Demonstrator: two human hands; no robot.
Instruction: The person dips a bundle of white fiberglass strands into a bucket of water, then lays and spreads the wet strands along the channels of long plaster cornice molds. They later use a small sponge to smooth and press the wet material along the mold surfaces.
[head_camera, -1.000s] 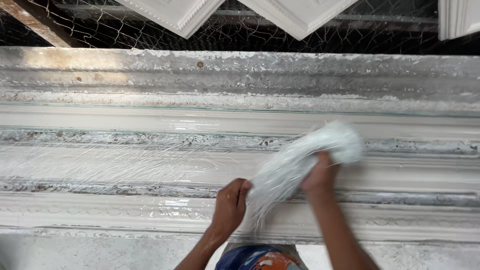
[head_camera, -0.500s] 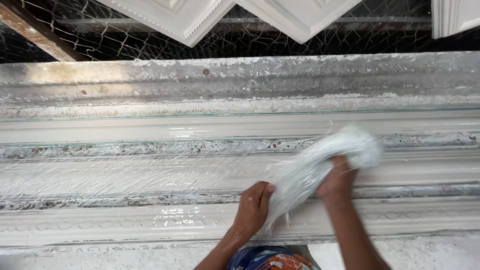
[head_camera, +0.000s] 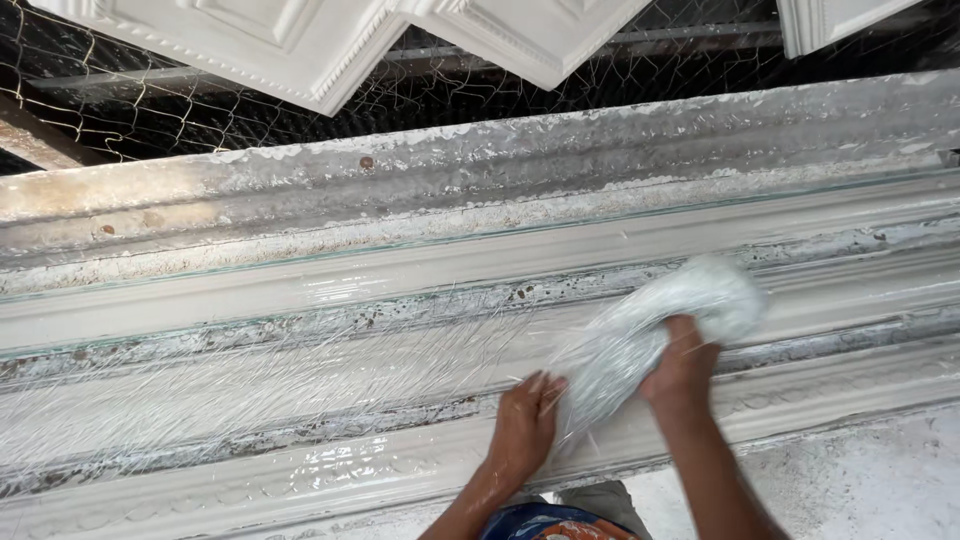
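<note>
Fingers of the left hand (head_camera: 524, 428) press flat, spread open; right hand (head_camera: 683, 368) clamps the white glass-fibre bundle (head_camera: 640, 335); strands should lie evenly along the long wet plaster moulding (head_camera: 300, 300).

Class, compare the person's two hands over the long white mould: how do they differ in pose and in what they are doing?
The right hand grips a white fibre bundle, fingers curled around it; the left hand lies flat, palm down, pressing loose strands onto the wet white mould. The right hand sits farther up the mould, the left nearer its lower edge. Both are bare and touch the same fibres.
</note>
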